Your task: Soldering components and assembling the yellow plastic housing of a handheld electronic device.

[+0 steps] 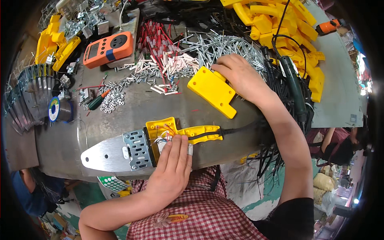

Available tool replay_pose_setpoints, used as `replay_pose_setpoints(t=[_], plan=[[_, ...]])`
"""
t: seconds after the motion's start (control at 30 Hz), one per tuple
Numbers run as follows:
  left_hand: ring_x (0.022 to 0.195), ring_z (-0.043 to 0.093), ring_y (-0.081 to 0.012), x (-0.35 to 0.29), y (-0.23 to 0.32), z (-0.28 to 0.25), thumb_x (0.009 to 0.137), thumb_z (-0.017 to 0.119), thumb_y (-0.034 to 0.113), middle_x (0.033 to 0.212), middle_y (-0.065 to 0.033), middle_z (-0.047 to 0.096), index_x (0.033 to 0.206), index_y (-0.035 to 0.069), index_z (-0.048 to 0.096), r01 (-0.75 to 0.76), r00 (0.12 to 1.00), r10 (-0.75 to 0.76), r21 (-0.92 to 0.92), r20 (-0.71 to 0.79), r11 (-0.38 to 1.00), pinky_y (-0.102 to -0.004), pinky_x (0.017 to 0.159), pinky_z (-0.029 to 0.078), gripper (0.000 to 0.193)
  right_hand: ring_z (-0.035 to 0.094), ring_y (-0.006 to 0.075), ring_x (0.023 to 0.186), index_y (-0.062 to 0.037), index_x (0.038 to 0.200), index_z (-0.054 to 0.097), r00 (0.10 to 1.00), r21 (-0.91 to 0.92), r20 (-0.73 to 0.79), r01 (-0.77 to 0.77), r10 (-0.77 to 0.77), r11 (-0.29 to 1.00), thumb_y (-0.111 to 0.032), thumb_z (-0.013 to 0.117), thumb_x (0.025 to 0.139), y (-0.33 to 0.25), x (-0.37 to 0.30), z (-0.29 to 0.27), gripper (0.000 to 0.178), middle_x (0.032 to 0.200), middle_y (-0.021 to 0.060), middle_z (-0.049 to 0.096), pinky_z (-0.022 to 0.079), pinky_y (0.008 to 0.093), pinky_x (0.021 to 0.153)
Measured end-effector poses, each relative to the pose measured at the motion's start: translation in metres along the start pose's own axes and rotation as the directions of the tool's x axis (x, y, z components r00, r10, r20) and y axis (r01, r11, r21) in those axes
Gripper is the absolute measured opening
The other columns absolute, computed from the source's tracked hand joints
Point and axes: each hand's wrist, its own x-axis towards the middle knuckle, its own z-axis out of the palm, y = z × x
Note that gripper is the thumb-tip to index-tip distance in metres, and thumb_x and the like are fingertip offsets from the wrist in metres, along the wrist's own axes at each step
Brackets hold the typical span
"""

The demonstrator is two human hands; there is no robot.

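Observation:
A yellow plastic housing half [202,134] lies on the metal bench with its inside facing up. Coloured wires and a white block [189,150] sit in it, and a black cord [203,135] runs out along its handle. A perforated metal plate [139,149] and a flat silver tongue-shaped plate [105,154] extend from its left end. My left hand [171,162] rests over the white block, fingers stretched out flat. Farther right, my right hand [239,76] has its fingers bent around the upper edge of a yellow housing cover [211,93]; its fingertips are partly hidden.
Long screws [216,44], pale sleeves [178,62] and red wires [154,36] are heaped at the back. An orange multimeter [108,49], a screwdriver [99,100], nuts [113,102] and a solder spool [60,109] lie left. Right are black cords [276,86], a dark green power tool [293,82] and yellow housings [296,36].

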Motion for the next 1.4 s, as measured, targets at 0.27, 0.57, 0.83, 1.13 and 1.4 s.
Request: replay_pose_setpoints(t=[0.27, 0.57, 0.83, 1.13, 1.4], plan=[[0.123, 0.042, -0.0469, -0.001, -0.002, 0.003, 0.077, 0.050, 0.018, 0.129, -0.0361, 0.042, 0.107, -0.012, 0.058, -0.015, 1.000, 0.016, 0.029, -0.012, 0.999, -0.0539, 0.103, 0.033, 0.043, 0.057, 0.0253, 0.102, 0.0010, 0.123, 0.043, 0.909, 0.929, 0.194, -0.291, 0.368, 0.229, -0.012, 0.065, 0.081, -0.061, -0.053, -0.026, 0.049, 0.107, 0.0116, 0.056, 0.043, 0.0406, 0.097], [0.122, 0.043, -0.0456, 0.000, -0.004, 0.002, 0.077, 0.050, 0.017, 0.128, -0.0338, 0.045, 0.110, -0.013, 0.056, -0.009, 1.000, 0.009, 0.017, -0.008, 1.000, -0.0524, 0.102, 0.035, 0.045, 0.053, 0.0226, 0.104, -0.0034, 0.131, 0.041, 0.918, 0.970, 0.174, -0.099, 0.355, -0.221, -0.019, 0.069, 0.081, -0.090, -0.061, 0.008, 0.059, 0.106, 0.0089, 0.053, 0.032, 0.0529, 0.105], [0.127, 0.042, -0.0386, -0.001, -0.019, -0.037, 0.077, 0.054, 0.014, 0.130, -0.0260, 0.048, 0.106, -0.006, 0.059, 0.043, 0.999, -0.044, -0.289, 0.002, 0.956, -0.0496, 0.105, 0.032, 0.036, 0.056, 0.0264, 0.106, 0.0015, 0.117, 0.054, 0.823, 0.907, 0.405, -0.416, 0.398, -0.063, 0.002, 0.063, 0.079, -0.116, -0.068, -0.004, 0.039, 0.113, 0.0147, 0.056, 0.043, 0.0320, 0.091], [0.098, 0.061, -0.0325, 0.007, -0.121, -0.049, 0.093, 0.049, 0.035, 0.105, -0.0185, 0.063, 0.119, 0.002, 0.055, 0.657, 0.742, -0.414, -0.696, 0.527, 0.290, -0.0377, 0.085, 0.047, 0.043, 0.050, 0.0347, 0.117, -0.0062, 0.123, 0.050, 0.932, 0.529, 0.293, -0.342, 0.212, 0.777, -0.013, 0.071, 0.071, -0.138, -0.034, -0.012, 0.056, 0.125, 0.0152, 0.053, 0.042, 0.0420, 0.096], [0.095, 0.062, -0.0358, 0.001, -0.122, -0.021, 0.066, 0.070, 0.060, 0.101, -0.0200, 0.064, 0.120, 0.001, 0.055, 0.494, 0.868, -0.233, -0.712, 0.439, 0.499, -0.0415, 0.083, 0.048, 0.082, 0.052, 0.0301, 0.116, -0.0033, 0.121, 0.050, 0.967, 0.386, 0.158, -0.247, 0.200, 0.889, -0.012, 0.070, 0.069, -0.149, -0.033, -0.012, 0.057, 0.124, 0.0135, 0.053, 0.042, 0.0398, 0.092]])
